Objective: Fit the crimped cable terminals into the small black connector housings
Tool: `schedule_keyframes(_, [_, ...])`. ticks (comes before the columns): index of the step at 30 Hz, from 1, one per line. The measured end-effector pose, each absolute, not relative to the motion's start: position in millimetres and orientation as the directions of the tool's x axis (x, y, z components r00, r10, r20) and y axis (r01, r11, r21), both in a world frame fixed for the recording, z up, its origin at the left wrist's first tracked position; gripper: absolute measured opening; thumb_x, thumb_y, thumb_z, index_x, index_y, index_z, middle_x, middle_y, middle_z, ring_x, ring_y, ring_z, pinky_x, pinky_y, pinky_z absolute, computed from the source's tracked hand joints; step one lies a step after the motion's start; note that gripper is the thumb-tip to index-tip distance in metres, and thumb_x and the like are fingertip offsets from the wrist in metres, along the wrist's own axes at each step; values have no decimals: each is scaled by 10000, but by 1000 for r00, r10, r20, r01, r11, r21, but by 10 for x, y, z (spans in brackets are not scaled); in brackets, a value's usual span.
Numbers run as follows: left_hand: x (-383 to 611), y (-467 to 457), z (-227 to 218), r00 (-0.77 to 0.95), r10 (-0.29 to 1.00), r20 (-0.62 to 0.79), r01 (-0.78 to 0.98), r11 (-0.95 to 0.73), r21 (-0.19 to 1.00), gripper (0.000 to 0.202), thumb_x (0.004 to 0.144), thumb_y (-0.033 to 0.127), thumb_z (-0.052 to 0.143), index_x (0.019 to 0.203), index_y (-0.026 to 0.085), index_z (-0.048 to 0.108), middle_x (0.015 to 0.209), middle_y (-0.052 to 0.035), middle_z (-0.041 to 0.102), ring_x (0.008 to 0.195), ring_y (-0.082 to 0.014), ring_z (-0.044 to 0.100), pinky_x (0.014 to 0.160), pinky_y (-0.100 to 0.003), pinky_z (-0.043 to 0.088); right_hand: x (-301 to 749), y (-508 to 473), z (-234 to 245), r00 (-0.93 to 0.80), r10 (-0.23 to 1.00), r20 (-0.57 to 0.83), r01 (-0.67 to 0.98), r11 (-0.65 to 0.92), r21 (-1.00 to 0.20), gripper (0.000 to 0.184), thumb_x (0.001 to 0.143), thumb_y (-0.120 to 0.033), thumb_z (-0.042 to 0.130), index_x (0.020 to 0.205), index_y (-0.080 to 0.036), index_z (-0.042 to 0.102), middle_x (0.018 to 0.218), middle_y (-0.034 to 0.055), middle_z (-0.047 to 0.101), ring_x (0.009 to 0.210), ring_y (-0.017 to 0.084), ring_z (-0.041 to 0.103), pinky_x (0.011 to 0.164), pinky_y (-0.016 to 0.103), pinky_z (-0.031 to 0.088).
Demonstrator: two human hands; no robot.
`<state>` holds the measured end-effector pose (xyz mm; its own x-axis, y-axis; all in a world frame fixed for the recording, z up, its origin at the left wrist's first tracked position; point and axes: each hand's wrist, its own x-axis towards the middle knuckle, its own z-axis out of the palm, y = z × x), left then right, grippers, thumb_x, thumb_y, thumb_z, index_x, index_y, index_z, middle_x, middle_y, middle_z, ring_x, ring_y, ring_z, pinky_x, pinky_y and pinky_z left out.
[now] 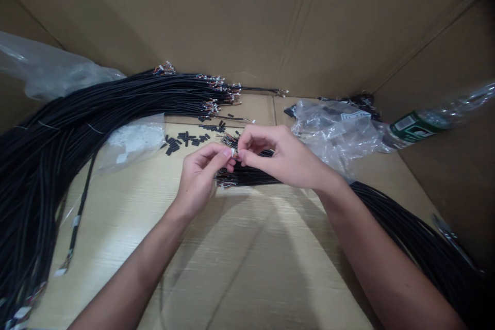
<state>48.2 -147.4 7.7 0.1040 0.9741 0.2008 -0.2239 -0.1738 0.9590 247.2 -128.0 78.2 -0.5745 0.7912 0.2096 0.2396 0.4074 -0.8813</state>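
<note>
Above the table, my left hand (199, 172) pinches a small white connector (232, 152) between thumb and fingers. My right hand (284, 157) meets it from the other side, thumb and forefinger closed on what looks like a thin wire at the connector, though the fingertips hide most of it. Beneath both hands lies a bundle of black cables (259, 177) with bare coloured wire ends pointing left; it runs under my right forearm to the lower right. Short black tubes (187, 138) are scattered beyond my left hand.
A thick bundle of black cables (147, 95) with white connectors curves along the left. Clear bags lie at left (135, 136) and right (328, 129). A green-labelled plastic bottle (417, 126) and a metal tool (448, 232) are at right. Cardboard walls (216, 15) surround the table.
</note>
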Motion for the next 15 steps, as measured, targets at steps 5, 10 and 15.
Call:
schedule_keyframes(5, [494,-1471,90,122,976,180,-257,-144,956,171,955,329,768,855,194,797,807,-34,698,752,-135,617,779,-265,503,2464,-1282,780,-552,808,208,230,388,-893,41,938,-160,647,905,-150,670,878,23,736,798,141,682,738,268,518])
schedule_keyframes(10, [502,-1470,96,121,977,175,-266,-138,954,173,948,331,773,842,195,796,808,-36,700,739,-133,612,767,-266,504,2436,-1291,790,-518,836,182,232,342,-911,44,907,-157,674,865,-147,684,844,22,754,763,135,696,712,259,523])
schedule_keyframes(15, [512,-1481,91,121,979,164,-270,-127,954,175,945,334,775,835,198,790,805,-36,695,730,-135,609,754,-270,502,2412,-1295,803,-490,858,156,231,299,-926,39,864,-143,693,826,-144,692,790,19,759,723,135,704,683,250,529])
